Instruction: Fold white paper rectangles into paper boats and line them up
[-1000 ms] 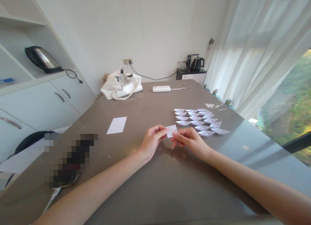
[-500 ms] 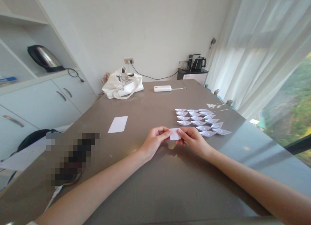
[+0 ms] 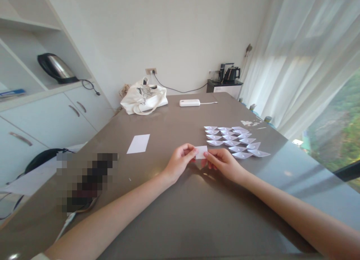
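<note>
A small white piece of paper (image 3: 201, 152), apparently folded, is held up between both hands above the table. My left hand (image 3: 183, 157) pinches its left edge between thumb and fingers. At the lower right corner, the thumb and fingertips of my right hand (image 3: 221, 160) grip the same paper. Just beyond my right hand, several folded white paper boats (image 3: 231, 143) stand in rows on the table. Flat white paper (image 3: 138, 144) lies to the left, away from my left hand.
The grey-brown table (image 3: 174, 230) carries a white bag (image 3: 144, 99) and a white power bank (image 3: 189, 102) with a short cable at the back. A blurred-out dark object (image 3: 91, 183) with a cable lies at the left. Paper scraps (image 3: 249, 123) lie near the right edge.
My right thumb has slid down to the paper's lower right corner, leaving more of the paper showing. Both hands still hold it. The whole view has shifted slightly.
</note>
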The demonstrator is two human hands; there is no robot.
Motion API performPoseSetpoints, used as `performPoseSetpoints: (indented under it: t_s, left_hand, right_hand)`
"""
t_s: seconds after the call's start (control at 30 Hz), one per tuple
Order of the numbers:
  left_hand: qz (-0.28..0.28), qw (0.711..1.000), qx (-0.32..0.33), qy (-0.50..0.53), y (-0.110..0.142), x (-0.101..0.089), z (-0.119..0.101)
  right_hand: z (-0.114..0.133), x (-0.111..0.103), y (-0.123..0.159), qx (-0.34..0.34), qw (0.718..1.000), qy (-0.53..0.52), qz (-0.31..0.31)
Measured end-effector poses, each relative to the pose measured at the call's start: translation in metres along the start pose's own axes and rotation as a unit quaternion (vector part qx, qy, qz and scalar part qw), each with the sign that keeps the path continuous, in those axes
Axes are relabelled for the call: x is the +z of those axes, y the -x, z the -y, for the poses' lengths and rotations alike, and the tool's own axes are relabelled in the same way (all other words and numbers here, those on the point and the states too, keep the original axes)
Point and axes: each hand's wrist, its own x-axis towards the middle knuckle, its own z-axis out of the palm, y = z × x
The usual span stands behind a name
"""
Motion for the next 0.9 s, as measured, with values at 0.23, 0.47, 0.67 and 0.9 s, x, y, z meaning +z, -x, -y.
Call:
performPoseSetpoints:
  t_s: [0.23,0.47,0.67,0.9]
  left_hand:
    - [0.083,0.851,0.253,-0.453,0.005,-0.012,-0.006]
    - [0.258,0.827,0.222,-0.447,-0.002,-0.02,-0.005]
    - [0.246,0.862,0.182,-0.405,-0.009,-0.027,0.0]
    - [0.25,0.834,0.193,-0.452,-0.009,-0.028,-0.002]
  right_hand:
    - [-0.002,-0.012,-0.002,-0.113,0.979,0.158,-0.054]
    - [-0.004,-0.02,-0.003,-0.167,0.952,0.23,0.114]
    - [-0.003,-0.021,-0.003,-0.154,0.948,0.233,0.153]
    - [-0.007,-0.02,-0.004,-0.162,0.952,0.22,0.138]
